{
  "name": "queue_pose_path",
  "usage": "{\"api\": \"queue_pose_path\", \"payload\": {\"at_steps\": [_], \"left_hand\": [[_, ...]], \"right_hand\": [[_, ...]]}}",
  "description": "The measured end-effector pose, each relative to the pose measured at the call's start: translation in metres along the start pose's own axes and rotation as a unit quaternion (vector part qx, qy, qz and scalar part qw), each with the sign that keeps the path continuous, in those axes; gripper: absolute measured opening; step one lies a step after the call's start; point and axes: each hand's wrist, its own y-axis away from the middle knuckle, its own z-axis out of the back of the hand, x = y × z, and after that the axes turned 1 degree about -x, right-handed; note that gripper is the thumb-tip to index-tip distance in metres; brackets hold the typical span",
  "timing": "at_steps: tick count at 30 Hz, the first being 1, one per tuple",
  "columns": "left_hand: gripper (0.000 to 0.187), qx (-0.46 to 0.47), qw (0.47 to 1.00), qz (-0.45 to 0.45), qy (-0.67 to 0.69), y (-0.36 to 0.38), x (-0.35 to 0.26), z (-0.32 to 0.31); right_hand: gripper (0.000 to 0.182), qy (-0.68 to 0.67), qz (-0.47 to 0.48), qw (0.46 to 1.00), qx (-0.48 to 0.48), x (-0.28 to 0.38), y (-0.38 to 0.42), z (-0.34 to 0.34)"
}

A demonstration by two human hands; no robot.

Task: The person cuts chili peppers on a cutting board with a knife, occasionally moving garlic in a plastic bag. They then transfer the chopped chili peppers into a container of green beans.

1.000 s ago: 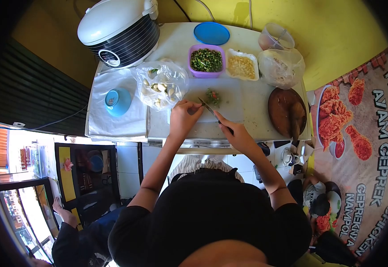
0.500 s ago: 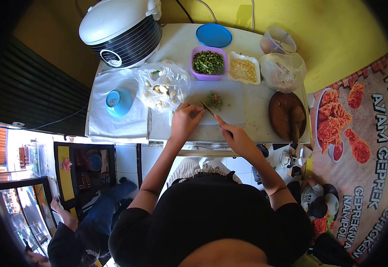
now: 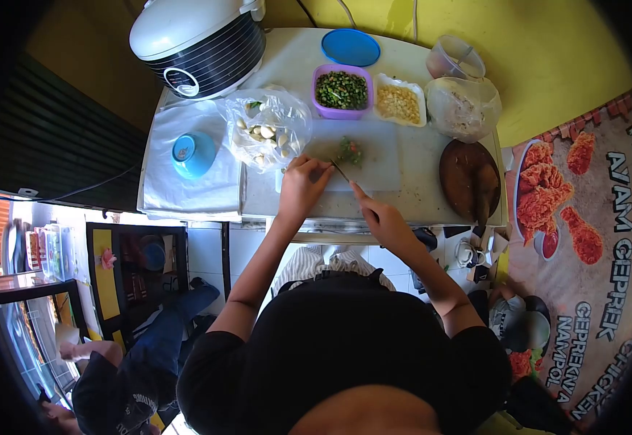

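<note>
My right hand (image 3: 377, 217) is closed around a knife (image 3: 340, 172) whose blade points up and left over a pale cutting board (image 3: 385, 156). At the board's left side, the fingers of my left hand (image 3: 304, 185) are pinched near the blade tip; what they hold is too small to make out. Just beyond the blade lies a small heap of chopped green and red pieces (image 3: 348, 151). A clear plastic bag of peeled garlic (image 3: 264, 134) sits beside my left hand. Behind the board stand a purple tub of chopped greens (image 3: 341, 90) and a white tray of pale chopped pieces (image 3: 398, 101).
A blue bowl (image 3: 193, 154) and a rice cooker (image 3: 196, 47) are at the left. A blue lid (image 3: 351, 48) lies at the back. On the right are a stone mortar (image 3: 468, 181), a filled plastic bag (image 3: 463, 109) and a clear container (image 3: 455, 58). Another person (image 3: 124, 380) is at lower left.
The view has shifted slightly, so the table sits higher in the frame. My knife blade has tilted a little toward my left fingers. The other person's arm at lower left has moved.
</note>
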Motion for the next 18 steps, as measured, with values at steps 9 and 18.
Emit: {"api": "queue_pose_path", "payload": {"at_steps": [9, 18], "left_hand": [[0.015, 0.001, 1.000, 0.001, -0.005, 0.005, 0.000, 0.000], [0.014, -0.002, 1.000, 0.023, 0.013, 0.001, -0.004, 0.001]], "right_hand": [[0.051, -0.043, -0.023, 0.999, 0.019, -0.002, 0.001, 0.012], [0.051, -0.063, -0.016, 0.998, -0.004, 0.001, -0.003, 0.005]]}}
